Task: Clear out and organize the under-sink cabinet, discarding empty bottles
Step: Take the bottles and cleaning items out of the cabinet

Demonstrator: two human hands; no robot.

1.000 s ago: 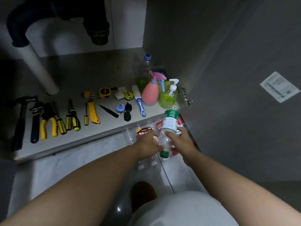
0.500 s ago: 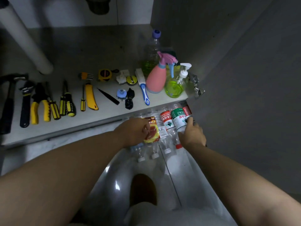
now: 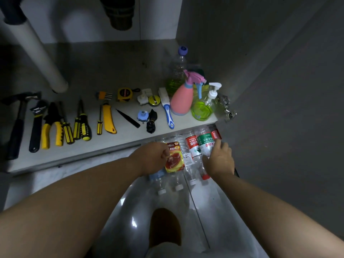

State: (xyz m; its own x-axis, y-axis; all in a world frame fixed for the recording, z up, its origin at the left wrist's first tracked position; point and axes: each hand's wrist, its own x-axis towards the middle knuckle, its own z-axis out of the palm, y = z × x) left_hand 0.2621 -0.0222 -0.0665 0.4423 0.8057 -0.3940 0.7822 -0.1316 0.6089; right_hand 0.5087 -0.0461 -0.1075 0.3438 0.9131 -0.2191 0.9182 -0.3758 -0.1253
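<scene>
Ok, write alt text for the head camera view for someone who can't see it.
A person's right hand holds a green-labelled bottle among clear plastic bottles lying on the floor before an under-sink cabinet; the left hand curls against a yellow-labelled bottle. Hand tools and a pink spray bottle sit inside it.

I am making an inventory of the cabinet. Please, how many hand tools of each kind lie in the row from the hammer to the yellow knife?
Black hammer: 1
Black adjustable wrench: 1
Yellow-handled pliers: 1
Yellow-and-black screwdrivers: 4
Yellow utility knife: 1
Total: 8
</scene>
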